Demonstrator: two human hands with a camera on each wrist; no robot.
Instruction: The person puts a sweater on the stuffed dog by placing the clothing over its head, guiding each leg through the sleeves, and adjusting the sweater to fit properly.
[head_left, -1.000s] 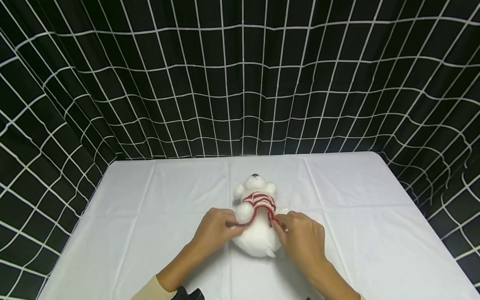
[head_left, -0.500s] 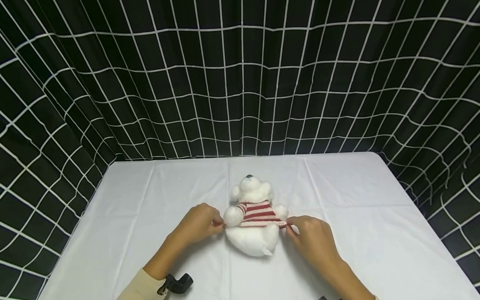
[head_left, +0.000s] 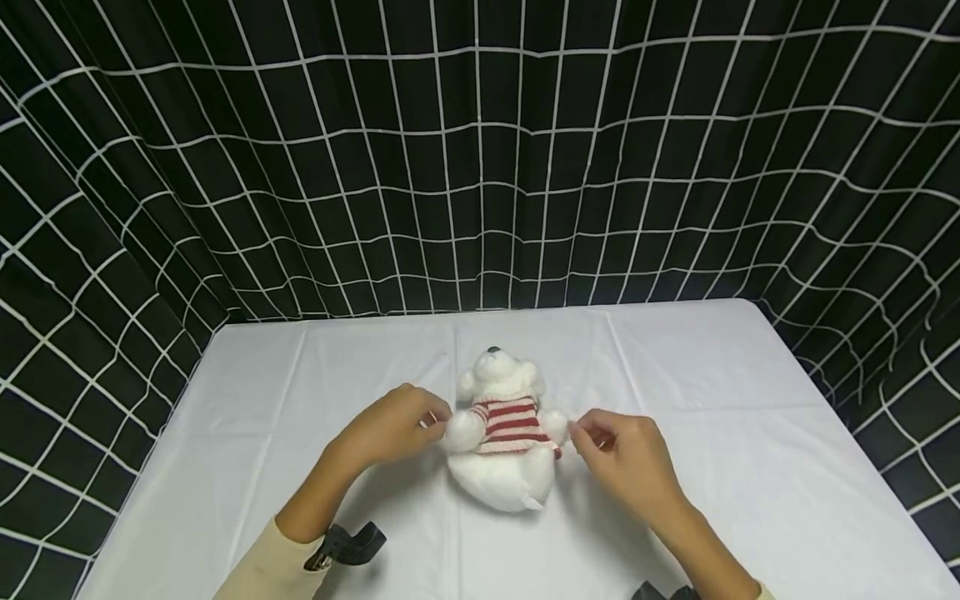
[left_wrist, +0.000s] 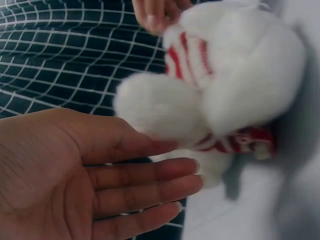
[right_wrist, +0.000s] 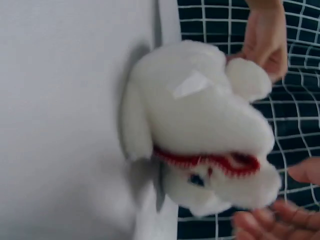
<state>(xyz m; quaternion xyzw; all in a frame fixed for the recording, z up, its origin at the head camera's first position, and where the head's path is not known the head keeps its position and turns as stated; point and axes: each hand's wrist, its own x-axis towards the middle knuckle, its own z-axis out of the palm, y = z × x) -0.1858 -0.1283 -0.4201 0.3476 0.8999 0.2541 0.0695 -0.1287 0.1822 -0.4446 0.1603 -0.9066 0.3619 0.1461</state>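
Observation:
A white plush bear (head_left: pixel 501 475) in a red-and-white striped sweater (head_left: pixel 512 423) lies on its back on the white table (head_left: pixel 712 400), head pointing away from me. My left hand (head_left: pixel 437 419) sits at the bear's left side. Its fingers (left_wrist: pixel 150 175) are straight and relaxed beside the fluffy arm (left_wrist: pixel 155 107), holding nothing. My right hand (head_left: pixel 583 432) hovers just off the bear's other arm. In the right wrist view its fingertips (right_wrist: pixel 262 220) and thumb stand apart from the bear (right_wrist: pixel 200 115), with nothing between them. The sweater covers the bear's chest.
A black curtain with a white grid (head_left: pixel 480 167) hangs close behind and around the table. The white cloth spreads wide on both sides of the bear. A black wrist-camera mount (head_left: pixel 347 546) shows on my left forearm.
Both hands pulled the sweater hem down over the bear's chest, then let it go and drew slightly outward. The bear shifted a little away from me.

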